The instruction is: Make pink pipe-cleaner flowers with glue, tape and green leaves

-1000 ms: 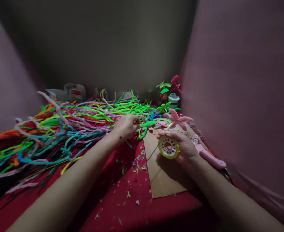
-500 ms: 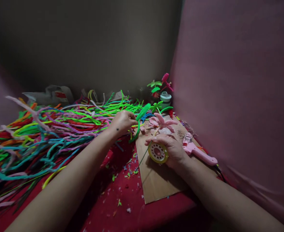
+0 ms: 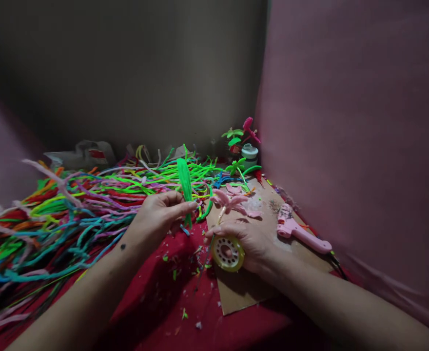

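My left hand (image 3: 158,214) pinches a folded green pipe-cleaner piece (image 3: 185,183) and holds it upright, above the red cloth. My right hand (image 3: 250,237) is closed round a yellow tape roll (image 3: 228,253) and the thin stem of a pink pipe-cleaner flower (image 3: 229,200), which sticks up past my fingers. This hand rests on the near left part of a brown cardboard sheet (image 3: 253,290). The two hands are a short gap apart.
A big tangle of coloured pipe cleaners (image 3: 71,204) covers the left of the red cloth (image 3: 170,302). A pink glue gun (image 3: 302,229) lies on the cardboard's right side. Finished flowers and a small jar (image 3: 249,152) stand in the far corner. Walls close in behind and right.
My left hand has pulled the green piece out of the pile, raised it upright and drawn it back toward me. My right hand with roll and flower has shifted nearer and left.
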A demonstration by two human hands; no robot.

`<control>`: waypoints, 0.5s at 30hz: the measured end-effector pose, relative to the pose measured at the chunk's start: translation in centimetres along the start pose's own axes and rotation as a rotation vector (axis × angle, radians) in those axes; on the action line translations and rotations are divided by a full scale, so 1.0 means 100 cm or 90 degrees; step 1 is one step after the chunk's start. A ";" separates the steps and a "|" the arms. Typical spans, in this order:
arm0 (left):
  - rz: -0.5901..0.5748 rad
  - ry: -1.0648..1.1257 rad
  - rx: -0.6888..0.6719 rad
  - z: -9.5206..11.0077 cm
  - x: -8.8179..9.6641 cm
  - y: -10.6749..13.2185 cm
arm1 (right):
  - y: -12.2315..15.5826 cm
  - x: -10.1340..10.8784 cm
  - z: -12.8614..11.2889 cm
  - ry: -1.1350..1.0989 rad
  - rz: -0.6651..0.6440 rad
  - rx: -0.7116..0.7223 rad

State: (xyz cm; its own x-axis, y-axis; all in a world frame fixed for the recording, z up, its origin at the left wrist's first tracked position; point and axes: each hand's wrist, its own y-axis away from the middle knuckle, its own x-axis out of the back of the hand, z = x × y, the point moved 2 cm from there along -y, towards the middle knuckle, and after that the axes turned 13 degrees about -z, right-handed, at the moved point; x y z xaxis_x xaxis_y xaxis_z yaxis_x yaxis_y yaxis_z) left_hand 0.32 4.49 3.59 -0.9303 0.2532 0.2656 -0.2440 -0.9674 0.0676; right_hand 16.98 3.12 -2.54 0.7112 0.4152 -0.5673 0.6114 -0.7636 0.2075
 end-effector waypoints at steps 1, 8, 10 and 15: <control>0.006 0.011 0.002 -0.003 0.000 0.004 | -0.002 -0.006 -0.002 -0.002 -0.016 0.010; 0.072 0.087 -0.060 -0.021 0.006 0.015 | -0.027 -0.038 -0.021 0.084 -0.054 0.168; 0.075 0.082 -0.059 -0.024 0.006 0.017 | -0.029 -0.036 -0.019 0.131 -0.042 0.188; 0.063 0.106 -0.023 -0.025 0.002 0.020 | -0.023 -0.026 -0.015 0.204 -0.071 0.204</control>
State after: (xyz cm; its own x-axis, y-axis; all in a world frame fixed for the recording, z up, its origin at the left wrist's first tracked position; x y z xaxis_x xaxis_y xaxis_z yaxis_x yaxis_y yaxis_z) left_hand -1.06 2.57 1.35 -0.9818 0.1572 0.1069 -0.1567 -0.9876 0.0136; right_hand 14.21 4.56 -0.39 0.7500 0.5962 -0.2863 0.5873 -0.7995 -0.1264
